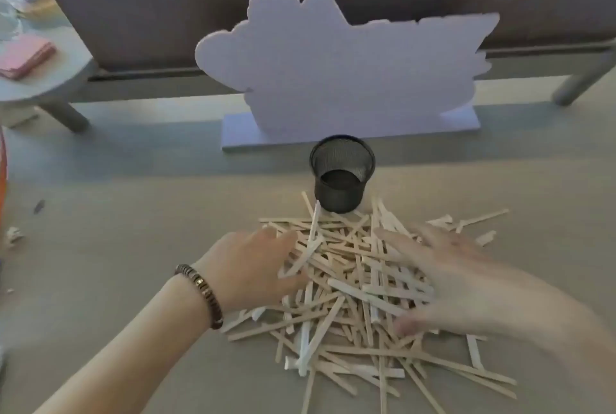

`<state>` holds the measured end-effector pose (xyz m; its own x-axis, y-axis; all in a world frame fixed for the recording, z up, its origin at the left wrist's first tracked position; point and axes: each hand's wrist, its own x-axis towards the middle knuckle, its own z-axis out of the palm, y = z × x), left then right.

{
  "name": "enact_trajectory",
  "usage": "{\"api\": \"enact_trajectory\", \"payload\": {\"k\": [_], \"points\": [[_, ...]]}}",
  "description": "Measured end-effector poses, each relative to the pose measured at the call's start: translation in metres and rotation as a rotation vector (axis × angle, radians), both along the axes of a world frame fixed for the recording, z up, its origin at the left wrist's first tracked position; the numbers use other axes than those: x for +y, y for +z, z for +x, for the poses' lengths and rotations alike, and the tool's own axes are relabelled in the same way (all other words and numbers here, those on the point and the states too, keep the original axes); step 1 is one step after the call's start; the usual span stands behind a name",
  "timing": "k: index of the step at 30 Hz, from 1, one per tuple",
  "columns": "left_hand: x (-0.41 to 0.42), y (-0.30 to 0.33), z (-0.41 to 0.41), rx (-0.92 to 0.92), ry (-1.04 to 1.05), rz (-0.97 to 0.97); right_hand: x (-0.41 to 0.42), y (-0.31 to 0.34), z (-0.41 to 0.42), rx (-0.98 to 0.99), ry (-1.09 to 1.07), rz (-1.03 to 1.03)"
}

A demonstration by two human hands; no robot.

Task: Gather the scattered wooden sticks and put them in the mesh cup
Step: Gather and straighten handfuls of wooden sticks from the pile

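Observation:
A loose heap of pale wooden sticks (353, 283) lies spread on the beige table, some wrapped in white paper. Just behind the heap stands a black mesh cup (341, 180), upright, with no sticks showing inside. My left hand (253, 267), with a beaded bracelet on the wrist, presses against the heap's left side, fingers among the sticks. My right hand (446, 280) lies flat over the heap's right side with fingers spread; it is blurred. I cannot tell whether either hand grips any stick.
A white cloud-shaped foam board (333, 66) on a flat base stands behind the cup. A small round side table (43, 80) with pink paper squares (25, 58) is at far left. Small scraps (13, 235) lie at the table's left edge.

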<state>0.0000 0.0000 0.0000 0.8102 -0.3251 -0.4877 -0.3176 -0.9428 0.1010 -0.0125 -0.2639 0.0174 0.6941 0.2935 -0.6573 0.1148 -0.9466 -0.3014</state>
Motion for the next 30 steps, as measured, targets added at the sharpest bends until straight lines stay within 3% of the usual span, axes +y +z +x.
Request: {"api": "enact_trajectory", "payload": {"k": [7, 17, 30], "points": [[0.000, -0.037, -0.023, -0.121, 0.074, 0.039, 0.005, -0.043, -0.012, -0.198, 0.177, -0.146], [-0.010, -0.059, -0.042, -0.236, 0.193, -0.178, 0.005, -0.067, -0.029, -0.606, 0.165, 0.048], [-0.012, -0.065, -0.041, -0.314, 0.256, -0.232, 0.004, -0.065, -0.030, -0.779, 0.092, 0.165]]}}
